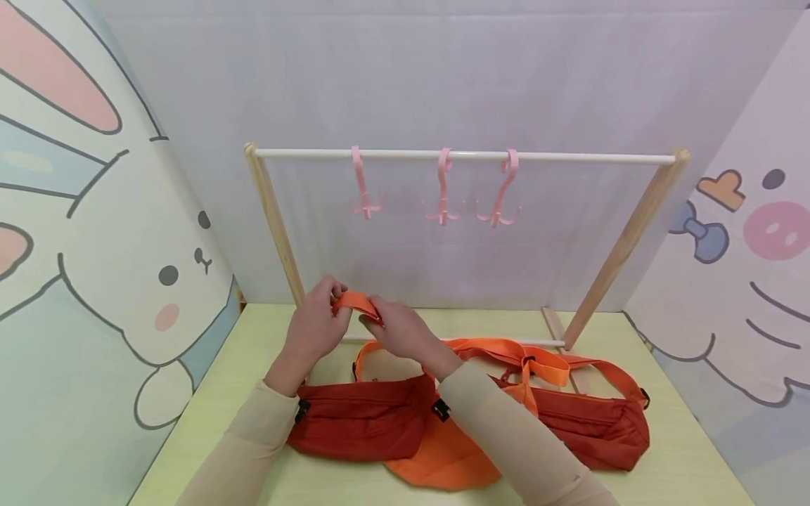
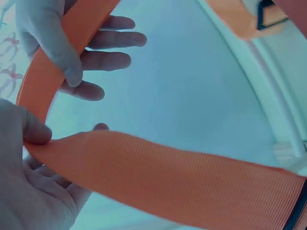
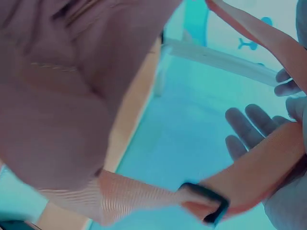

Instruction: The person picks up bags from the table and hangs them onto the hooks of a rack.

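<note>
In the head view, my left hand (image 1: 316, 320) and right hand (image 1: 401, 327) both pinch an orange webbing strap (image 1: 357, 302) above the table. The strap bends between the fingers in the left wrist view, where one stretch (image 2: 144, 167) runs to a black slider. A dark red waist bag (image 1: 361, 422) lies below the hands. In the right wrist view, a strap with a black slider (image 3: 211, 201) joins a bag (image 3: 62, 96) that looks mauve there. An orange bag (image 1: 443, 467) and a second red waist bag (image 1: 595, 422) lie to the right, partly behind my right forearm.
A wooden-sided rack with a white top rail (image 1: 569, 157) stands behind the bags. Three pink hooks (image 1: 443, 190) hang from it. A lower white rail (image 1: 538, 343) runs near the pale yellow tabletop (image 1: 209, 393). Cartoon-printed walls stand at both sides.
</note>
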The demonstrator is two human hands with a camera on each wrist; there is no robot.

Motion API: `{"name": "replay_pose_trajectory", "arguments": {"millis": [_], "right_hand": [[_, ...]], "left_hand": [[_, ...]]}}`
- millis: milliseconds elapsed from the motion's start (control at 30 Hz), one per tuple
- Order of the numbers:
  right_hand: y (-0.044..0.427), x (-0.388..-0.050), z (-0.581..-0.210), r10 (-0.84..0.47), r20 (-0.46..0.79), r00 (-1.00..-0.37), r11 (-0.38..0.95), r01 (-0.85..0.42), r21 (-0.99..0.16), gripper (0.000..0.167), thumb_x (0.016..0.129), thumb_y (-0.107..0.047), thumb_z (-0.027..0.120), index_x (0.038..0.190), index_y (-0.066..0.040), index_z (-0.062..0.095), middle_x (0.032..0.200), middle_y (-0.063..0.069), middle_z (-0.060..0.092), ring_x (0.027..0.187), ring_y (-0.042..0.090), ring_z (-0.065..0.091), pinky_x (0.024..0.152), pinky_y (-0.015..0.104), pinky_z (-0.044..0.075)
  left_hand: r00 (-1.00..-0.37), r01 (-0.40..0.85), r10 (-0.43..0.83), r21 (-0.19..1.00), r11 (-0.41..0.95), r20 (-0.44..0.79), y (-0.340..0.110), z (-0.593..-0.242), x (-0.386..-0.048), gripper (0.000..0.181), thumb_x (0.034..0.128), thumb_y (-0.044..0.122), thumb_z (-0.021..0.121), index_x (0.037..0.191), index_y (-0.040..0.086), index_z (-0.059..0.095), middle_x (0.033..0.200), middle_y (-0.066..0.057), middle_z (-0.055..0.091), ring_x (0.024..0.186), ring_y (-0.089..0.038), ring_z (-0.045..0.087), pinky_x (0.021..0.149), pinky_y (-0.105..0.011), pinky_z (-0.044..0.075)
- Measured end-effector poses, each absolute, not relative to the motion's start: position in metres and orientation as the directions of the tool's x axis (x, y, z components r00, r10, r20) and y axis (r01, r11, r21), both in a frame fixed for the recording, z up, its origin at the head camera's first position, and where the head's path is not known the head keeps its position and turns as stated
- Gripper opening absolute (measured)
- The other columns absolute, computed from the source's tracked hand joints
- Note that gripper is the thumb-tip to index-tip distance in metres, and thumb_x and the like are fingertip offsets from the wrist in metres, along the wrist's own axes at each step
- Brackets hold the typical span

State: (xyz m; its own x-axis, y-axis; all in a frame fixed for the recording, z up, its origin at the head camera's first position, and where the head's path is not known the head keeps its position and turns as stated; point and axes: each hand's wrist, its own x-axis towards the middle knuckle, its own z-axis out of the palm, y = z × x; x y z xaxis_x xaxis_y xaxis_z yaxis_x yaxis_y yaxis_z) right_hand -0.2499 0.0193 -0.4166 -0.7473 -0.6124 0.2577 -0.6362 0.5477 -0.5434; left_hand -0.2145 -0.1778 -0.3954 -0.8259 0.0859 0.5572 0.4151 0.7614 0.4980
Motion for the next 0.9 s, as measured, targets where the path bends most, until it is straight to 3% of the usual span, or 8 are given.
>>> {"name": "replay_pose_trajectory", "arguments": {"millis": [167,333,500,700,800,900], "right_hand": [[0.031,-0.241,-0.396,-0.582,0.251,-0.774,0.416,-0.548,-0.726,0.017,0.111,-0.011,0.057,0.127,-0.011,0.061,0.09,0.005,0.069,0.076,0.02,0.07,0.065,0.031,0.056],[0.045,-0.236,-0.377,-0.547,0.343,-0.763,0.335,-0.575,-0.746,0.022,0.111,-0.016,0.058,0.133,-0.013,0.062,0.082,0.005,0.061,0.058,0.017,0.054,0.058,0.031,0.049],[0.061,-0.231,-0.355,-0.539,0.404,-0.739,0.256,-0.601,-0.757,0.027,0.109,-0.022,0.064,0.135,-0.017,0.059,0.076,0.003,0.057,0.053,0.018,0.04,0.057,0.033,0.04],[0.076,-0.227,-0.335,-0.528,0.445,-0.724,0.224,-0.624,-0.749,0.034,0.104,-0.019,0.072,0.135,-0.018,0.058,0.085,0.0,0.067,0.059,0.019,0.054,0.059,0.033,0.045],[0.082,-0.224,-0.327,-0.527,0.464,-0.712,0.208,-0.638,-0.742,0.032,0.102,-0.017,0.074,0.131,-0.018,0.062,0.091,-0.001,0.069,0.057,0.019,0.058,0.056,0.032,0.045],[0.087,-0.221,-0.32,-0.52,0.501,-0.692,0.202,-0.669,-0.715,0.028,0.101,-0.014,0.075,0.127,-0.016,0.066,0.095,0.0,0.071,0.053,0.019,0.052,0.053,0.031,0.041]], "left_hand": [[-0.81,0.459,0.074,0.551,0.697,0.581,-0.173,-0.383,-0.208,0.013,0.0921,-0.002,0.059,0.101,0.006,0.052,0.095,-0.013,0.072,0.058,-0.02,0.049,0.052,-0.036,0.042],[-0.846,0.451,0.071,0.64,0.621,0.528,-0.17,-0.372,-0.202,0.016,0.0943,-0.004,0.057,0.105,0.007,0.05,0.087,-0.01,0.07,0.061,-0.018,0.058,0.053,-0.035,0.045],[-0.88,0.442,0.09,0.733,0.517,0.467,-0.172,-0.361,-0.198,0.015,0.0987,-0.004,0.05,0.11,0.005,0.047,0.093,-0.015,0.065,0.065,-0.02,0.066,0.051,-0.035,0.049],[-0.879,0.442,0.109,0.707,0.552,0.465,-0.18,-0.352,-0.194,0.017,0.0972,-0.003,0.05,0.111,0.007,0.048,0.075,-0.01,0.053,0.054,-0.022,0.047,0.052,-0.035,0.04],[-0.857,0.477,0.144,0.66,0.58,0.494,-0.184,-0.345,-0.19,0.018,0.0964,-0.004,0.053,0.11,0.007,0.05,0.077,-0.008,0.052,0.056,-0.023,0.042,0.055,-0.035,0.037],[-0.826,0.528,0.187,0.615,0.586,0.532,-0.186,-0.338,-0.186,0.021,0.0954,-0.007,0.059,0.111,0.006,0.052,0.086,-0.009,0.056,0.061,-0.023,0.044,0.058,-0.035,0.039]]}}
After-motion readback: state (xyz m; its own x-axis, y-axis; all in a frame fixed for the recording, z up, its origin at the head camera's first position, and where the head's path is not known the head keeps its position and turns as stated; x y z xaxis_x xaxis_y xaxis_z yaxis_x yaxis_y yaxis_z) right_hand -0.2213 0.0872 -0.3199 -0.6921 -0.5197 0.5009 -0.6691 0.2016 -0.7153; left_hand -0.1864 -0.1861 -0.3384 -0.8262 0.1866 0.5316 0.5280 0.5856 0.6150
